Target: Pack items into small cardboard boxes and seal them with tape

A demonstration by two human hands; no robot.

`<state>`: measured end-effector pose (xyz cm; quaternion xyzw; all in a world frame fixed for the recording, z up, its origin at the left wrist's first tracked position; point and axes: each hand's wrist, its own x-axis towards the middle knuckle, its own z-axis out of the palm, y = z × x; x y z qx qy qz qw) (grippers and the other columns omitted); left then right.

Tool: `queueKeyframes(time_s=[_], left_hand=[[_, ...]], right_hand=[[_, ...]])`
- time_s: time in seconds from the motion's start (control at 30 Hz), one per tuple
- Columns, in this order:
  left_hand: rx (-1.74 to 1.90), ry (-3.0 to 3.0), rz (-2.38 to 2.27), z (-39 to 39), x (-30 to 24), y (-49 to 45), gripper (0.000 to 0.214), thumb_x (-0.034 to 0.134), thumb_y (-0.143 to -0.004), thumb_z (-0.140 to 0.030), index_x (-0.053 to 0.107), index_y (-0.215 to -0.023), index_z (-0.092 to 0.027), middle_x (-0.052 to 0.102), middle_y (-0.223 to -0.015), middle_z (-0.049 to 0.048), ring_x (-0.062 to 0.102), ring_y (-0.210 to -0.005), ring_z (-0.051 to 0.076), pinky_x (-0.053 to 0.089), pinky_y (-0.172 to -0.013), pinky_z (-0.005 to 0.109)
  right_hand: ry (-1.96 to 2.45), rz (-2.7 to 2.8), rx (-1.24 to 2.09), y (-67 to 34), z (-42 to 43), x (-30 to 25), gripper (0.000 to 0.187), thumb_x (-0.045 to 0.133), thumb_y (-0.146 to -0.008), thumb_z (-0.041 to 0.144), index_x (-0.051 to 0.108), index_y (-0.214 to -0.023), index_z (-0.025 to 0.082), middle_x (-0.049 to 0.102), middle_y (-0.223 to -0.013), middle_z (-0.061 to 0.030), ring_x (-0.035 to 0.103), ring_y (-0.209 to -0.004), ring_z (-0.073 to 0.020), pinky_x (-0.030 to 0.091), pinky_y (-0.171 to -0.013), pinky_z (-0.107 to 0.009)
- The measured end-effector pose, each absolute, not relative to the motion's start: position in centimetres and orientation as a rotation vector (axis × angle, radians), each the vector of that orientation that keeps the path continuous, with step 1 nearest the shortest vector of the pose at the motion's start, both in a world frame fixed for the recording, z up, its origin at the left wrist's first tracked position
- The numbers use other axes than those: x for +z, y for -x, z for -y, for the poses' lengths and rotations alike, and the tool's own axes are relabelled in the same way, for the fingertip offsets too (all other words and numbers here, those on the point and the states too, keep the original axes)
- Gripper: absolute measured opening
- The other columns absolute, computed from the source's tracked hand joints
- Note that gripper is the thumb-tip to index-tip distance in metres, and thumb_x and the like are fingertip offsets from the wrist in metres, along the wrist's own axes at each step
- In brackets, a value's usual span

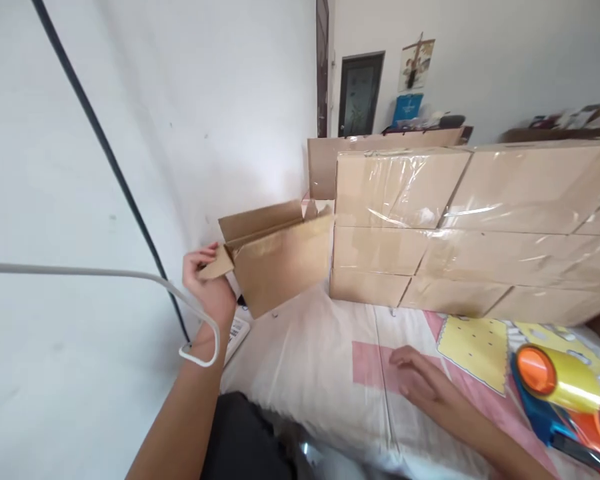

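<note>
A small open cardboard box point(285, 267) stands tilted at the left side of the bed, by the white wall. My left hand point(200, 267) is closed on a side flap of this box, fingers curled behind the cardboard. Over the sheet, to the right of the box, my right hand point(420, 380) hovers with nothing in it, its fingers loosely apart. A blue and orange tape dispenser point(560, 413) with a wide yellow roll lies on the bed to the right of that hand.
Taped cardboard boxes point(425, 253) form a wall across the back of the bed. A black cable point(110, 153) and a grey-white cord point(90, 271) hang at the left. Beneath my left wrist is a white object point(237, 337), partly hidden. The patterned sheet point(305, 360) is wrinkled.
</note>
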<state>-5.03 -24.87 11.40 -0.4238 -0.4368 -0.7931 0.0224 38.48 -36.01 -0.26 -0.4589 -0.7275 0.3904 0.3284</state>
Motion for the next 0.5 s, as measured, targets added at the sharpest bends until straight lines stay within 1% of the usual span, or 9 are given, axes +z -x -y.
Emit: queueKeyframes(time_s=[0.03,0.1,0.17,0.2,0.27,0.3,0.33,0.4,0.5], left_hand=[[-2.51,1.297,1.306,27.1,10.6,4.9,0.019,0.058,-0.086,-0.028,0.041,-0.08,-0.024,0.057,-0.095,-0.0003,0.066,-0.114,0.023,0.048,-0.111,0.048],[-2.613,1.396,1.307,31.1,8.7,4.1,0.021,0.063,-0.082,-0.03,0.044,-0.076,-0.024,0.056,-0.09,-0.001,0.068,-0.108,0.024,0.048,-0.111,0.05],[-2.725,1.456,1.349,34.0,6.6,2.0,0.018,0.059,-0.083,-0.034,0.046,-0.075,-0.026,0.06,-0.094,0.0004,0.067,-0.11,0.027,0.047,-0.11,0.052],[-2.755,1.531,1.439,35.0,5.6,0.5,0.018,0.06,-0.083,-0.034,0.046,-0.074,-0.026,0.061,-0.099,0.0011,0.066,-0.115,0.028,0.046,-0.11,0.052],[-2.837,1.712,1.57,36.2,3.9,-2.8,0.025,0.065,-0.079,-0.037,0.045,-0.071,-0.026,0.063,-0.105,0.004,0.064,-0.121,0.031,0.047,-0.108,0.052],[-2.883,1.846,1.631,36.4,3.4,-4.3,0.029,0.069,-0.076,-0.038,0.044,-0.069,-0.024,0.064,-0.108,0.0054,0.062,-0.123,0.033,0.048,-0.107,0.051],[-2.925,2.009,1.695,36.4,3.0,-5.7,0.032,0.072,-0.073,-0.037,0.044,-0.067,-0.023,0.065,-0.11,0.0068,0.061,-0.124,0.035,0.048,-0.105,0.051],[-2.96,2.378,1.819,35.7,2.8,-7.7,0.033,0.077,-0.067,-0.029,0.045,-0.062,-0.02,0.068,-0.113,0.0088,0.06,-0.126,0.037,0.047,-0.105,0.049],[-2.952,2.754,1.885,33.4,3.4,-8.6,0.03,0.075,-0.062,-0.017,0.046,-0.058,-0.018,0.071,-0.11,0.0091,0.059,-0.129,0.037,0.043,-0.108,0.046]], right_hand=[[1.195,1.905,1.017,-38.7,36.1,0.0,0.04,0.067,-0.091,0.046,0.061,-0.128,0.03,0.061,-0.136,-0.0134,0.059,-0.129,-0.0318,0.048,-0.11,-0.051],[1.18,1.891,1.078,-38.7,36.6,0.3,0.068,0.073,-0.086,0.046,0.047,-0.148,0.031,0.046,-0.156,-0.0152,0.05,-0.142,-0.0336,0.044,-0.116,-0.055],[1.149,1.89,1.199,-38.3,37.6,0.3,0.094,0.086,-0.073,0.049,0.042,-0.154,0.03,0.043,-0.16,-0.017,0.047,-0.145,-0.0374,0.044,-0.117,-0.057],[1.154,1.874,1.259,-38.2,38.1,0.2,0.098,0.09,-0.065,0.05,0.048,-0.15,0.028,0.049,-0.155,-0.0182,0.049,-0.143,-0.04,0.045,-0.115,-0.058],[1.226,1.751,1.359,-38.7,38.8,-0.2,0.082,0.092,-0.058,0.055,0.066,-0.129,0.024,0.067,-0.133,-0.0192,0.06,-0.129,-0.0438,0.051,-0.107,-0.059],[1.278,1.64,1.376,-39.3,39.0,-0.4,0.069,0.088,-0.061,0.059,0.071,-0.117,0.024,0.072,-0.121,-0.018,0.064,-0.122,-0.0435,0.054,-0.104,-0.058],[1.327,1.515,1.363,-40.1,39.0,-0.5,0.058,0.083,-0.066,0.063,0.072,-0.107,0.024,0.074,-0.112,-0.0158,0.066,-0.117,-0.0421,0.055,-0.103,-0.057],[1.404,1.32,1.265,-42.0,38.7,-0.6,0.049,0.076,-0.072,0.065,0.07,-0.1,0.024,0.076,-0.103,-0.0107,0.067,-0.116,-0.039,0.055,-0.104,-0.054],[1.539,1.258,1.135,-44.3,37.8,-0.1,0.05,0.08,-0.065,0.062,0.066,-0.095,0.025,0.075,-0.101,-0.0071,0.064,-0.119,-0.04,0.053,-0.106,-0.054]])
